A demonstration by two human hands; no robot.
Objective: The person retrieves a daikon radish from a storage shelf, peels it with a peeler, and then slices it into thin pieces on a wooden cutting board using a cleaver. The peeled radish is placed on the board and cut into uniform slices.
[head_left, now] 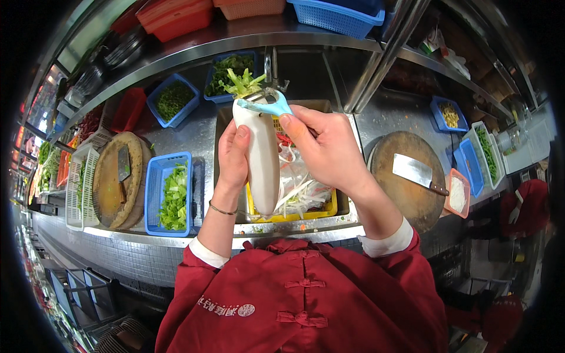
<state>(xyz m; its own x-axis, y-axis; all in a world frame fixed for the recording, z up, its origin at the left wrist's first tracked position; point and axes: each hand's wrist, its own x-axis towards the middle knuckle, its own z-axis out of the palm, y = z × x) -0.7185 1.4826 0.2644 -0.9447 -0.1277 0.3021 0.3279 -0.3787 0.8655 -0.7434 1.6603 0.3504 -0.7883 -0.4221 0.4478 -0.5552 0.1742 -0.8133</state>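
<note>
My left hand (235, 152) holds a large white daikon radish (259, 165) upright, its cut green leaf stubs at the far end. My right hand (324, 148) grips the handle of a light-blue vegetable peeler (269, 103), whose head lies across the radish's upper end just below the stubs. Under the radish a yellow basket (333, 209) sits in the steel sink (342, 220), with pale peel strips (300, 194) and clear plastic bags inside. Part of the left fingers is hidden behind the radish.
On the left are a blue basket (147, 198) of chopped greens and a round chopping block (103, 194) with a cleaver (124, 163). Another block (388, 198) with a cleaver (411, 169) stands right, beside a pink basket (449, 203). A faucet (268, 64) rises behind the sink.
</note>
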